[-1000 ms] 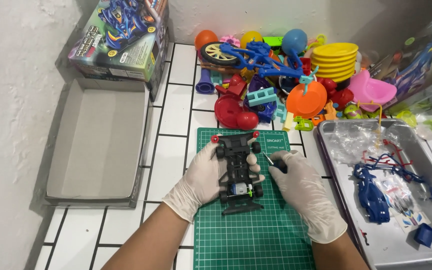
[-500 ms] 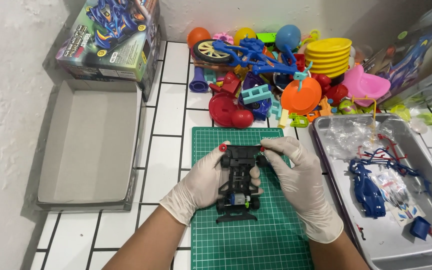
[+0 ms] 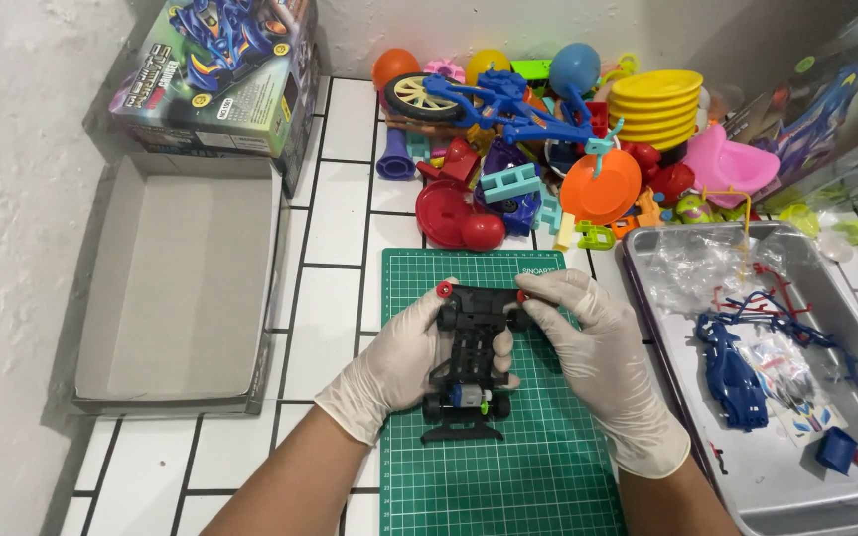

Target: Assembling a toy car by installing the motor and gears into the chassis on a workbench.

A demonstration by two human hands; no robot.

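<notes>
A black toy car chassis (image 3: 474, 357) with small red rollers at its front corners lies on a green cutting mat (image 3: 494, 467). My left hand (image 3: 394, 362), in a white glove, grips the chassis along its left side. My right hand (image 3: 593, 347), also gloved, presses fingertips on the chassis's front right corner next to a red roller. A small motor with a green part shows at the chassis's rear end, near me.
A metal tray (image 3: 846, 496) at right holds a blue car body shell (image 3: 732, 377), plastic bags and sprue parts. An open grey cardboard box (image 3: 181, 288) sits at left. A printed kit box (image 3: 215, 69) and a heap of colourful plastic toys (image 3: 548, 149) line the wall.
My right hand moved from the chassis's right side up to its front right corner; the small dark tool seen in it earlier is no longer visible. The view shifted slightly.
</notes>
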